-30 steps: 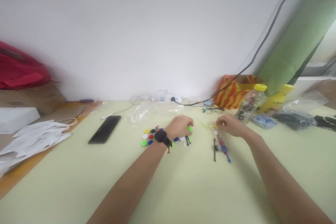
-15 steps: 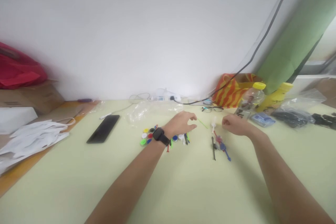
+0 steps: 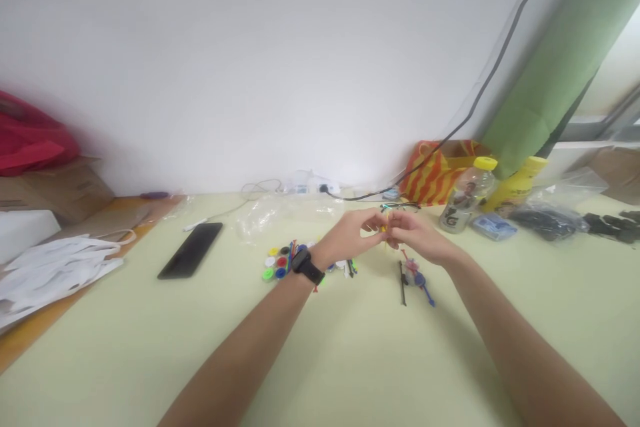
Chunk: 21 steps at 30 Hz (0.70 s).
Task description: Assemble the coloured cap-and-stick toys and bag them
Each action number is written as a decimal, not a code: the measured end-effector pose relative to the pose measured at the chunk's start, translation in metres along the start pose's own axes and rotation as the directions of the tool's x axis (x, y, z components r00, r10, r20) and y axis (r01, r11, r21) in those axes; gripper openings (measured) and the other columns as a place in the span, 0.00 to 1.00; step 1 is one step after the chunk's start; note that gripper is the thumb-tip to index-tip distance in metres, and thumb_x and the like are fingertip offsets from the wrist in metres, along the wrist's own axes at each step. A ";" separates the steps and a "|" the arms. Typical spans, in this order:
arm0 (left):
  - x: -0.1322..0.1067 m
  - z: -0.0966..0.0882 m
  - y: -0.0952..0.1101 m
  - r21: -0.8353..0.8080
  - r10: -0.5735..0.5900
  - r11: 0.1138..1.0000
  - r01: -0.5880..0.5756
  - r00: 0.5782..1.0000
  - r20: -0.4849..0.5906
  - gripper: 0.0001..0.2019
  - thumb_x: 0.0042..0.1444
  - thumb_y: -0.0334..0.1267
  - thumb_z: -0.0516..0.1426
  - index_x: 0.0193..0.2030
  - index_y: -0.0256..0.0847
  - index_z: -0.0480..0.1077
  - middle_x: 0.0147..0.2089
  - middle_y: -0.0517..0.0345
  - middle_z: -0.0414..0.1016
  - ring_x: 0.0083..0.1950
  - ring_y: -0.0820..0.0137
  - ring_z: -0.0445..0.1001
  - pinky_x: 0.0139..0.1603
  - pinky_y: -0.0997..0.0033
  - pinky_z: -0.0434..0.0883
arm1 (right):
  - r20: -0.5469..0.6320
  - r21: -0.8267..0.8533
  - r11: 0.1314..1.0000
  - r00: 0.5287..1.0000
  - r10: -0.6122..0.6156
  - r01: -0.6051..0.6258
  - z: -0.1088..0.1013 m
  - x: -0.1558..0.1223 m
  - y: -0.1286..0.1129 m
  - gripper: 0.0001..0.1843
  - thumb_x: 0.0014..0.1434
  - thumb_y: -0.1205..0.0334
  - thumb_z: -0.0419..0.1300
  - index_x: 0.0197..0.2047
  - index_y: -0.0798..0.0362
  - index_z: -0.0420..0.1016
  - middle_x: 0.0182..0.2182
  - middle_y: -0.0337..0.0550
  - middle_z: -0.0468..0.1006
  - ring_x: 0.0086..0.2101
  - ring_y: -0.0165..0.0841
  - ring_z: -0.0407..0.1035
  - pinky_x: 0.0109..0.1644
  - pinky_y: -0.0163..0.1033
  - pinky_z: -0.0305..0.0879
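My left hand point(image 3: 353, 232), with a black watch on its wrist, meets my right hand point(image 3: 417, 235) above the table. Their fingertips pinch a small yellow plastic piece point(image 3: 385, 227) from both sides; the fingers cover most of it. Beneath and beside my left forearm lie several round coloured caps point(image 3: 281, 261) and small plastic arrows point(image 3: 350, 268), partly hidden by the wrist. In front of my right hand rests a group of arrows with round centres: a black arrow point(image 3: 403, 283), a blue one point(image 3: 425, 287) and a red one point(image 3: 406, 259).
A black phone point(image 3: 191, 251) lies to the left, near white straps point(image 3: 65, 270). Crumpled clear plastic point(image 3: 265, 217) and a power strip point(image 3: 313, 185) are by the wall. Glasses point(image 3: 400, 205), a striped bag point(image 3: 425, 173), bottles point(image 3: 465, 197) and a blue packet point(image 3: 494, 227) stand or lie at right.
My right hand has moved left to meet my left hand, which held a thin yellow-green stick. Both hands' fingertips now come together on the yellow piece.
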<state>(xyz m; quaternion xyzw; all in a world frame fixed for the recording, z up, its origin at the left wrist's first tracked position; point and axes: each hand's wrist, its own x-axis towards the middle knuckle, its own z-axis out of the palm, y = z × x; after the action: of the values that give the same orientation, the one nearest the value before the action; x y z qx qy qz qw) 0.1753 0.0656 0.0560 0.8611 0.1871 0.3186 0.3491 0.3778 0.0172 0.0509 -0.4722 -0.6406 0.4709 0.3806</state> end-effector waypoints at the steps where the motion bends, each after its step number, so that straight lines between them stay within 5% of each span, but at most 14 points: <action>1: 0.000 0.001 -0.001 -0.007 0.005 1.000 -0.005 1.000 -0.004 0.07 0.64 0.37 0.59 0.47 0.40 0.75 0.45 0.53 0.81 0.45 0.67 0.78 0.52 0.66 0.75 | -0.013 -0.003 1.000 1.000 -0.008 0.008 0.001 0.001 0.001 0.07 0.55 0.59 0.61 0.37 0.50 0.69 0.26 0.36 0.69 0.28 0.32 0.65 0.33 0.37 0.61; 6: 0.002 0.006 -0.010 0.041 -0.011 0.999 0.012 1.000 -0.024 0.06 0.61 0.35 0.59 0.43 0.39 0.76 0.44 0.53 0.79 0.42 0.68 0.77 0.48 0.68 0.76 | -0.210 -0.293 0.956 0.974 -0.082 0.018 -0.019 0.008 0.019 0.06 0.59 0.59 0.54 0.40 0.49 0.68 0.28 0.35 0.69 0.28 0.33 0.62 0.32 0.36 0.59; 8: 0.001 0.013 -0.015 0.099 -0.034 0.994 0.036 0.999 -0.025 0.04 0.61 0.36 0.61 0.37 0.39 0.74 0.42 0.52 0.78 0.41 0.67 0.77 0.47 0.68 0.75 | -0.332 -0.518 0.848 0.940 -0.084 -0.107 -0.037 0.010 0.033 0.09 0.61 0.61 0.52 0.43 0.50 0.71 0.28 0.38 0.71 0.31 0.36 0.66 0.34 0.38 0.60; 10: -0.002 0.022 -0.020 0.185 -0.054 0.981 0.054 0.999 -0.004 0.06 0.61 0.36 0.61 0.33 0.40 0.72 0.39 0.53 0.78 0.42 0.66 0.77 0.47 0.67 0.75 | -0.424 -0.692 0.647 0.906 -0.008 -0.319 -0.054 0.008 0.047 0.08 0.62 0.64 0.52 0.40 0.51 0.72 0.32 0.43 0.76 0.35 0.38 0.70 0.38 0.39 0.61; 14: -0.008 0.034 -0.026 0.327 -0.093 0.943 0.062 0.992 0.081 0.03 0.61 0.36 0.61 0.36 0.41 0.74 0.41 0.53 0.80 0.45 0.61 0.77 0.49 0.63 0.73 | -0.478 -0.734 0.525 0.877 0.053 -0.432 -0.073 -0.001 0.068 0.04 0.58 0.68 0.56 0.35 0.54 0.73 0.35 0.54 0.79 0.39 0.45 0.74 0.40 0.42 0.61; 18: -0.007 0.015 -0.024 0.404 -0.071 0.913 0.059 0.997 0.015 0.05 0.62 0.39 0.61 0.41 0.43 0.77 0.44 0.51 0.80 0.49 0.58 0.76 0.55 0.58 0.71 | -0.506 -0.744 0.482 0.862 0.046 -0.462 -0.068 0.001 0.072 0.06 0.60 0.65 0.59 0.41 0.54 0.75 0.44 0.58 0.80 0.45 0.48 0.74 0.42 0.43 0.62; 21: -0.005 -0.015 -0.019 0.390 -0.108 0.915 0.102 0.994 -0.006 0.06 0.62 0.41 0.61 0.39 0.44 0.79 0.42 0.52 0.81 0.44 0.60 0.77 0.48 0.62 0.72 | -0.456 -0.758 0.512 0.889 0.025 -0.403 -0.056 0.008 0.062 0.06 0.63 0.61 0.58 0.42 0.51 0.75 0.41 0.52 0.82 0.42 0.44 0.75 0.41 0.41 0.62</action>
<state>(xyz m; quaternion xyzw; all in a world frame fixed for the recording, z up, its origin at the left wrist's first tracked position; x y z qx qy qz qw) 0.1595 0.0827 0.0483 0.9045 0.2900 0.2491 0.1890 0.4435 0.0454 0.0067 -0.7558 -0.6321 0.0474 0.1643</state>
